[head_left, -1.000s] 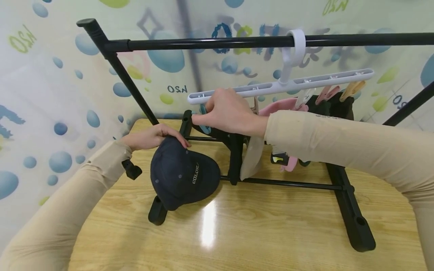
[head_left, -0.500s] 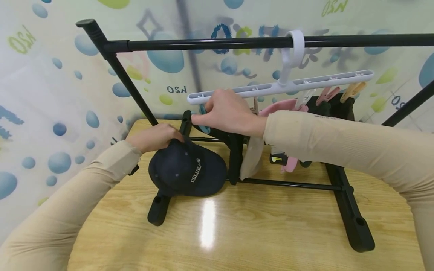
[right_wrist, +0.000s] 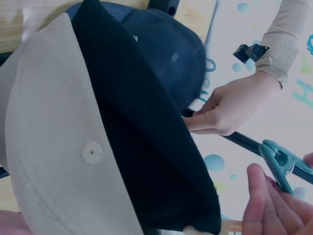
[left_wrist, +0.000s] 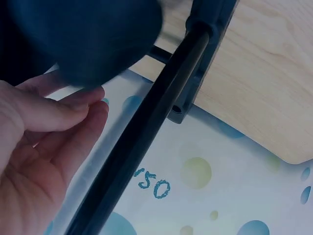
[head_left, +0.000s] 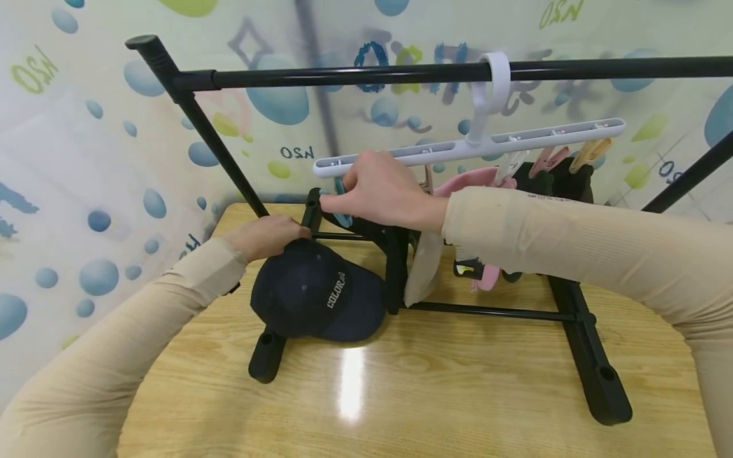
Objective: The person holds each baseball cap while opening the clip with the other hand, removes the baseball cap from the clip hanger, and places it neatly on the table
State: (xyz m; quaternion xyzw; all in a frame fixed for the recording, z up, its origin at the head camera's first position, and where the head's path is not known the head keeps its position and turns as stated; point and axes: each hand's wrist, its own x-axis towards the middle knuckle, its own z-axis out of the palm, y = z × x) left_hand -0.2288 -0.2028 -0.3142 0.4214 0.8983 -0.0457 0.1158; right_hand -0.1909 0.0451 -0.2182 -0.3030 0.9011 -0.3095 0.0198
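Observation:
My left hand (head_left: pixel 268 236) pinches the back edge of a navy baseball cap (head_left: pixel 309 286) with white "COLORADO" lettering. The cap hangs tilted over the rack's left foot, brim toward the right. In the left wrist view the thumb and fingers (left_wrist: pixel 73 110) meet at the cap's dark edge. Under the left end of a white clip hanger (head_left: pixel 458 151), my right hand (head_left: pixel 389 191) holds a blue clothespin (head_left: pixel 342 203); the right wrist view shows the clothespin between thumb and fingers. Close by hang a beige cap (right_wrist: pixel 54 122) and a black fabric piece (right_wrist: pixel 142 127).
The hanger hooks over the black rail (head_left: pixel 343 77) of a small garment rack. Pink (head_left: pixel 548 160) and yellow clothespins (head_left: pixel 590 154) hold a pink item (head_left: pixel 466 181) and dark items at right. A wooden table (head_left: pixel 458 381) lies below; a patterned wall stands behind.
The navy cap has turned so its brim points farther right, and the left hand has shifted right with its fingers tucked at the cap's edge. The right hand stays at the blue clothespin.

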